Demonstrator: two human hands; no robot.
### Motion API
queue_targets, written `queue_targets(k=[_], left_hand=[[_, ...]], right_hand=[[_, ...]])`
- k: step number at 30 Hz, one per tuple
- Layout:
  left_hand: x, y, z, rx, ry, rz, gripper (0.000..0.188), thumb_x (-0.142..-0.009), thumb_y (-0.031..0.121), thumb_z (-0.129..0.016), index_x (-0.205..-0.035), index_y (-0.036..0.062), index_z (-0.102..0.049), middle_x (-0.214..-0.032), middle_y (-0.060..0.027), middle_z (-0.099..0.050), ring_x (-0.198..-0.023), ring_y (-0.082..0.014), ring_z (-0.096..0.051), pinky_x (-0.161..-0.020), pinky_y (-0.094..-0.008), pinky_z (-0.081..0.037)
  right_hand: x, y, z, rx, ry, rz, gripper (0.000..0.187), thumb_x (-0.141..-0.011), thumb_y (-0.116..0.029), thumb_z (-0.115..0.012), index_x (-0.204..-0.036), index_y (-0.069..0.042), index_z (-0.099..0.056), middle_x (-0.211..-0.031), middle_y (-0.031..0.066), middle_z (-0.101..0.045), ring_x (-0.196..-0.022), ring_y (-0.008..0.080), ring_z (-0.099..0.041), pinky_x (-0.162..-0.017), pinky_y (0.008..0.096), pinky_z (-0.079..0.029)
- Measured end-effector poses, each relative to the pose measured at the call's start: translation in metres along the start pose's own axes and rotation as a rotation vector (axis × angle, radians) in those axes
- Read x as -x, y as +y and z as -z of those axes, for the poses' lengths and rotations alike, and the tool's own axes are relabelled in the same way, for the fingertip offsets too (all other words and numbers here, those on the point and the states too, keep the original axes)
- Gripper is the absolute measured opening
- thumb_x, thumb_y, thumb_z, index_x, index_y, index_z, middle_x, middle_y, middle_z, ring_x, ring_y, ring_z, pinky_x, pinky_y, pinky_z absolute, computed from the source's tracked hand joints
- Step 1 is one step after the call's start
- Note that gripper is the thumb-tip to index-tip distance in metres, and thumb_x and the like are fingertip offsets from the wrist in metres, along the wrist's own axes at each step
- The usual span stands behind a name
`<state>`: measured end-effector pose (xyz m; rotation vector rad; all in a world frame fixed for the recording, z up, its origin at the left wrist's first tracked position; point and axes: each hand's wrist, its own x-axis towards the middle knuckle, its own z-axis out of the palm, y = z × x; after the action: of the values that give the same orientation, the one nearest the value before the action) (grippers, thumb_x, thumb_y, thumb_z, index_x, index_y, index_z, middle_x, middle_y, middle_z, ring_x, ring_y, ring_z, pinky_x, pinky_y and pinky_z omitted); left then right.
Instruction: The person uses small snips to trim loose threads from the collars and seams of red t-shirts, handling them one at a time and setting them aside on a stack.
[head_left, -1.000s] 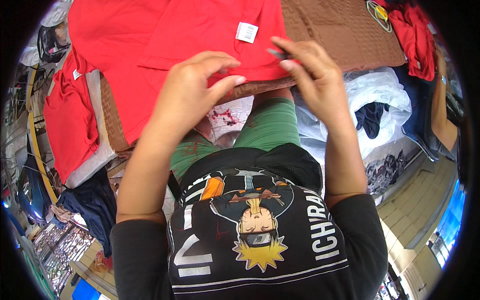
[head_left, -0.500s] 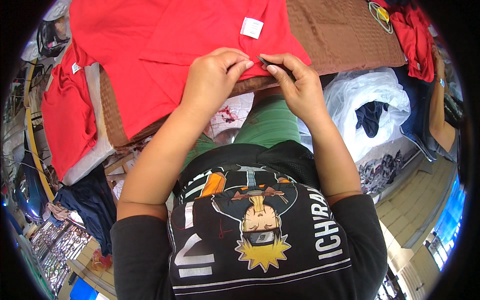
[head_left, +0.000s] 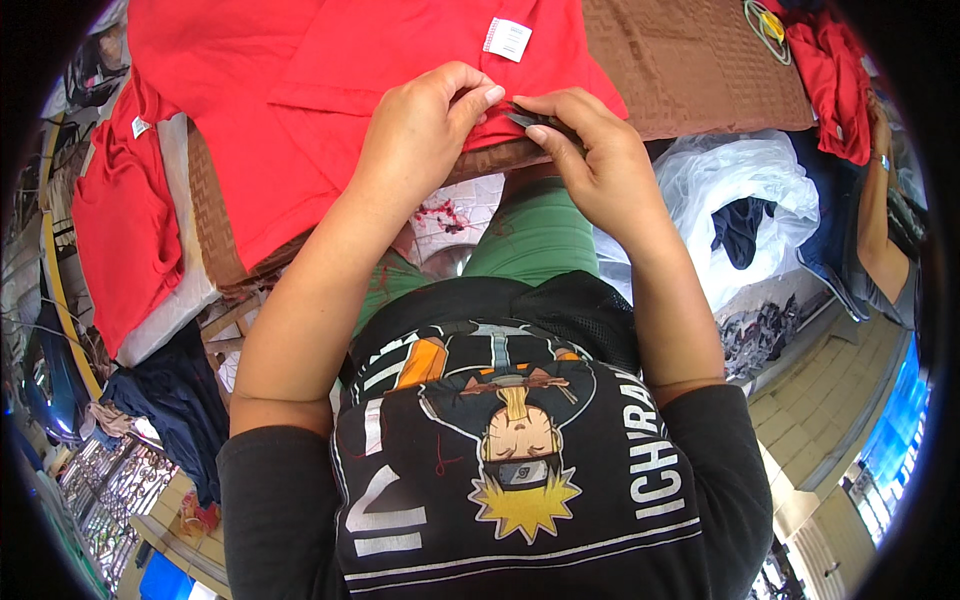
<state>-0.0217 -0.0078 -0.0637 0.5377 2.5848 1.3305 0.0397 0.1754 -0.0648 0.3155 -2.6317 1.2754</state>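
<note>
A red garment [head_left: 370,55] lies spread over the near edge of a brown-covered table, with a white label [head_left: 507,39] on it. My left hand [head_left: 425,120] is closed in a pinch above the garment's near edge; what sits between thumb and forefinger is too small to make out. Close beside it, my right hand [head_left: 595,145] grips small dark thread snips [head_left: 522,117]. Their tips point left at my left fingertips, over the red cloth. The handle end is hidden in my right palm.
Another red garment [head_left: 125,230] hangs over the table's left end. Right of my legs sits a white plastic bag [head_left: 745,180] with dark cloth inside. At far right, another person's arm [head_left: 878,220] reaches toward a red bundle [head_left: 830,85]. The brown table cover [head_left: 700,70] extends rightward.
Both hands have risen slightly away from me, staying close together. The snips show more of their blades now. The garment and label have shifted a little in view.
</note>
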Motion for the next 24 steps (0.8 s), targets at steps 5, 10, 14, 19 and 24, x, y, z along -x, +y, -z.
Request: queue_targets(k=[5, 10, 14, 19, 24], left_hand=[[0.006, 0.013, 0.051, -0.061, -0.422, -0.250, 0.025, -0.090, 0.022, -0.066, -0.085, -0.0022, -0.068, -0.084, -0.0078, -0.068, -0.080, -0.0139, -0.064, -0.075, -0.0299, -0.050], [0.024, 0.031, 0.067, -0.156, -0.205, -0.041, 0.026, -0.082, 0.023, -0.075, -0.080, -0.0008, -0.065, -0.088, -0.0068, -0.066, -0.081, -0.0158, -0.064, -0.075, -0.0290, -0.050], [0.028, 0.012, 0.012, -0.249, 0.127, -0.162, 0.035, -0.074, 0.026, -0.082, -0.089, 0.0016, -0.064, -0.093, -0.0093, -0.064, -0.082, -0.0211, -0.065, -0.074, -0.0314, -0.052], [0.028, 0.004, -0.011, -0.426, 0.274, -0.201, 0.028, -0.077, 0.020, -0.079, -0.093, 0.0012, -0.065, -0.096, -0.0107, -0.065, -0.081, -0.0217, -0.066, -0.071, -0.0313, -0.053], [0.022, 0.000, 0.006, -0.155, 0.118, -0.008, 0.025, -0.080, 0.016, -0.077, -0.099, 0.0028, -0.068, -0.098, -0.0096, -0.067, -0.076, -0.0183, -0.066, -0.066, -0.0298, -0.053]], right_hand=[[-0.006, -0.012, 0.011, 0.262, -0.040, 0.008, 0.017, -0.086, -0.012, -0.064, -0.102, -0.008, -0.067, -0.096, 0.0098, -0.066, -0.086, 0.0336, -0.064, -0.071, 0.0397, -0.052], [-0.007, -0.016, 0.015, 0.076, 0.055, 0.048, 0.019, -0.087, -0.012, -0.063, -0.106, -0.008, -0.064, -0.096, 0.0119, -0.065, -0.089, 0.0339, -0.064, -0.073, 0.0399, -0.051], [-0.004, -0.011, -0.003, -0.035, 0.062, 0.023, 0.020, -0.088, -0.011, -0.062, -0.108, -0.007, -0.063, -0.097, 0.0128, -0.066, -0.090, 0.0335, -0.064, -0.074, 0.0395, -0.051], [0.001, 0.000, -0.012, -0.060, 0.060, -0.025, 0.020, -0.089, -0.010, -0.062, -0.108, -0.007, -0.063, -0.097, 0.0124, -0.066, -0.089, 0.0328, -0.064, -0.075, 0.0383, -0.051], [0.002, 0.004, -0.012, -0.092, 0.061, -0.023, 0.018, -0.089, -0.010, -0.062, -0.107, -0.007, -0.064, -0.097, 0.0125, -0.067, -0.089, 0.0324, -0.065, -0.075, 0.0376, -0.051]])
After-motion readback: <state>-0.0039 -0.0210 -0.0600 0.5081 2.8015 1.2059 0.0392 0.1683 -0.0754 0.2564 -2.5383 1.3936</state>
